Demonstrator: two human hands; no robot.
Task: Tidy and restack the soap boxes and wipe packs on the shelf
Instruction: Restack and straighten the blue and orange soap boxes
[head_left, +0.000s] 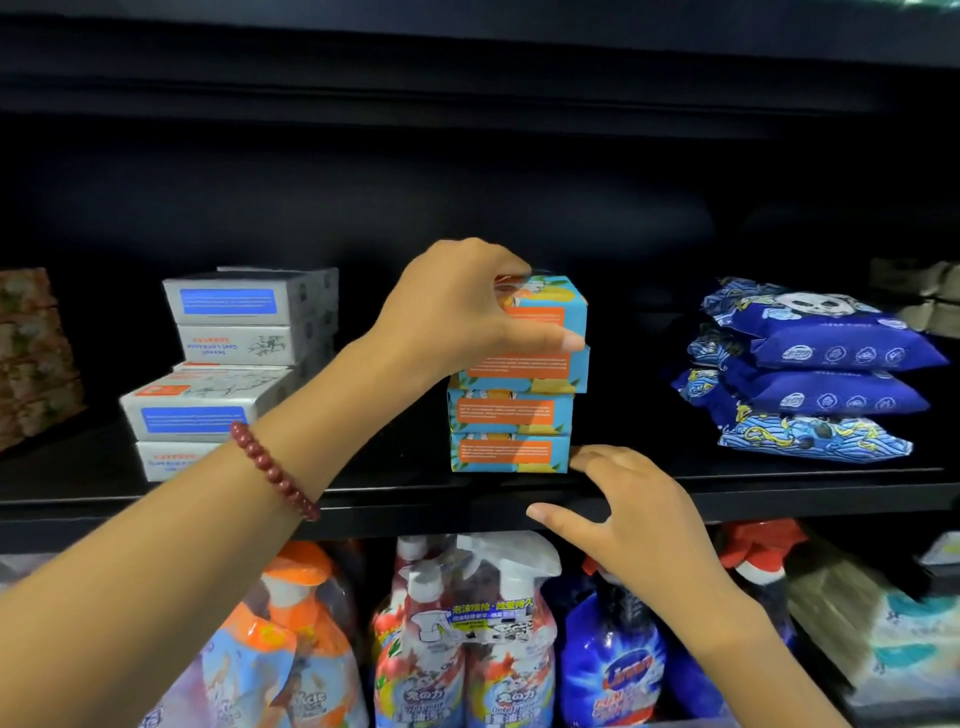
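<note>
Blue-and-orange cardboard soap boxes (511, 410): one stack at the middle of the black shelf (779, 493). I count four, and the upper two jut to the right of the lower two.
Top box (550, 306): probably light and stiff, with smooth card that may slide. It is best taken from above, across its two ends.
Left hand (457, 312): grasps the top box, fingers curled over its top and thumb along its lower front edge.
Right hand (623, 499): released, fingers spread on the shelf edge just right of the stack's base. Whether it touches the lowest box cannot be told.
White-and-blue cardboard soap boxes (197, 410): left of the stack, in skewed piles. There are at least five; those behind are unclear.
Dark blue soft plastic wipe packs (826, 395): right of the stack and well apart from it. Three or four lie slumped in a pile. They look squashy and slippery, so grip the body, not the seams.
</note>
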